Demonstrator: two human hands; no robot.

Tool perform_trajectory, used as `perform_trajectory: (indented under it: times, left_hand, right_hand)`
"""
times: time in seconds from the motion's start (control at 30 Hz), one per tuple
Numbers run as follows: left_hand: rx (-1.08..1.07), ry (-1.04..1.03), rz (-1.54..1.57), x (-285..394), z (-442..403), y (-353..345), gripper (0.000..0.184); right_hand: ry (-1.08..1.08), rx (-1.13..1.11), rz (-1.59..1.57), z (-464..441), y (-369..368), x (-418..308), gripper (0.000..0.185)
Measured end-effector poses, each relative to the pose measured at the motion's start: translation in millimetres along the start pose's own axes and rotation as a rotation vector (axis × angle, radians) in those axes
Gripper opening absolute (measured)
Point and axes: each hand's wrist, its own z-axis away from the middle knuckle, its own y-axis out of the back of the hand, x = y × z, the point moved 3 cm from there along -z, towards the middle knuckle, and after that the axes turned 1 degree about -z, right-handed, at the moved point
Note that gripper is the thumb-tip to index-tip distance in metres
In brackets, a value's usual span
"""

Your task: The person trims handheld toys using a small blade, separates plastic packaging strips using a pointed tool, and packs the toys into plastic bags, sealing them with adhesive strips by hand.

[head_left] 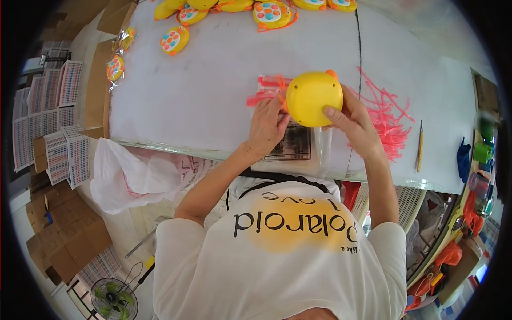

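A round yellow toy (313, 100) with small holes in its plain face and an orange knob at its top is held above the table. My right hand (354, 120) grips its right side, with the thumb across the yellow face. At its left edge, my left hand (268, 124) pinches an orange cord (282, 88) beside the toy. Under the hands lie pink-and-white strips (262, 96) and a clear plastic bag (323, 146) over a dark rectangular print (295, 143). Pink strings (386, 125) are heaped just right of my right hand.
Several yellow toys with coloured buttons (272, 14) line the table's far edge; one (174, 40) sits nearer. Wrapped toys (115, 68) are at the left edge. A thin yellow tool (420, 146) lies at right. A white bag (133, 176) hangs at the front left.
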Motion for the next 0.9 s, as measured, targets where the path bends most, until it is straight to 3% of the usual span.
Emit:
perform_trajectory:
  times: [0.17, 0.3, 0.37, 0.5, 0.57, 0.6, 0.77, 0.87, 0.9]
  left_hand:
    - [-0.043, -0.056, -0.002, -9, 2, 1, 0.036]
    - [-0.052, -0.082, 0.014, -10, 4, -2, 0.031]
    - [-0.042, -0.067, 0.015, -12, 2, -2, 0.030]
    - [-0.060, -0.227, -0.123, -1, 1, 1, 0.026]
    - [-0.039, -0.287, -0.141, 5, 1, 2, 0.026]
    - [-0.056, -0.304, -0.139, 7, 3, 5, 0.027]
    - [-0.153, -0.292, -0.092, 16, 5, 24, 0.029]
    - [0.020, -0.262, -0.119, 25, -3, 49, 0.025]
    - [0.064, 0.021, -0.024, 23, -8, 60, 0.022]
  right_hand:
    - [-0.118, -0.157, 0.318, 13, 7, 5, 0.054]
    - [-0.174, -0.172, 0.311, 20, 7, 7, 0.054]
    - [-0.063, -0.082, 0.067, 16, 4, 9, 0.056]
    - [-0.061, 0.085, -0.198, -15, -26, 7, 0.055]
    - [0.035, 0.080, 0.372, -25, -33, 13, 0.051]
    - [0.228, 0.039, 0.579, -26, -37, 14, 0.047]
    - [0.248, 0.076, 0.706, -19, -22, 26, 0.047]
    - [0.189, 0.090, 0.682, -12, -11, 18, 0.047]
    - [0.148, 0.084, 0.646, -11, -9, 16, 0.047]
